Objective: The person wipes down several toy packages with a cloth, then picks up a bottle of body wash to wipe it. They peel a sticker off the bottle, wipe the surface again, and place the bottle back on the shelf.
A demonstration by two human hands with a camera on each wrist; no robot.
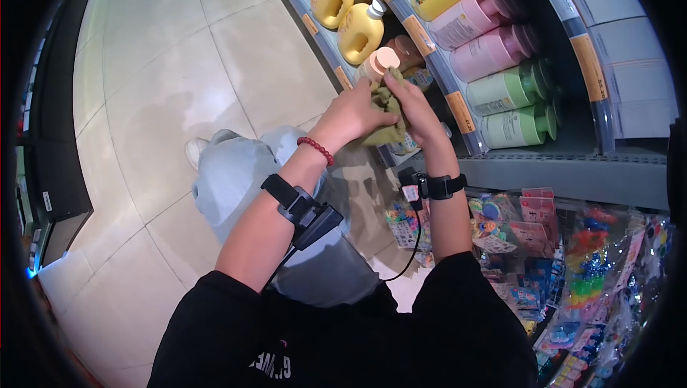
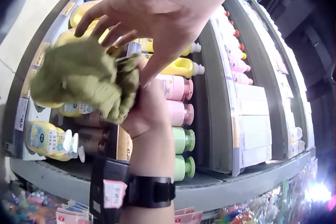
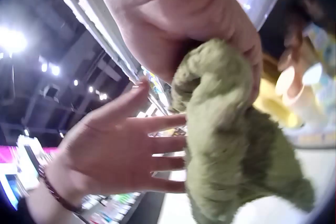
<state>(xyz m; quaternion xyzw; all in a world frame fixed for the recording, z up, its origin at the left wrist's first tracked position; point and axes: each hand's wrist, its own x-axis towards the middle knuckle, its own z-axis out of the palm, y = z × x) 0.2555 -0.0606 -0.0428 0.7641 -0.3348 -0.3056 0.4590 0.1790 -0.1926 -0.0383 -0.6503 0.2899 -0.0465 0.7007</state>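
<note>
A crumpled olive-green cloth [image 1: 388, 105] [image 2: 79, 74] [image 3: 220, 129] hangs from my right hand [image 1: 422, 117] [image 2: 146, 109] [image 3: 194, 19], whose fingers curl round it. My left hand [image 1: 349, 114] [image 2: 157, 16] [image 3: 126, 148], with a red bead bracelet at its wrist, is beside the cloth; its fingers are spread and look fairly straight in the right wrist view. Whether the left fingertips touch the cloth is unclear. Just beyond both hands, a bottle with a peach-coloured cap [image 1: 387, 59] stands on the lower shelf.
Yellow bottles [image 1: 360, 34] line the lower shelf; pink bottles [image 1: 494, 51] and green bottles [image 1: 519, 127] lie in view on the shelf to the right. Price tags run along the shelf edges. Packaged toys [image 1: 587, 266] hang at the lower right. Tiled floor [image 1: 164, 102] is at the left.
</note>
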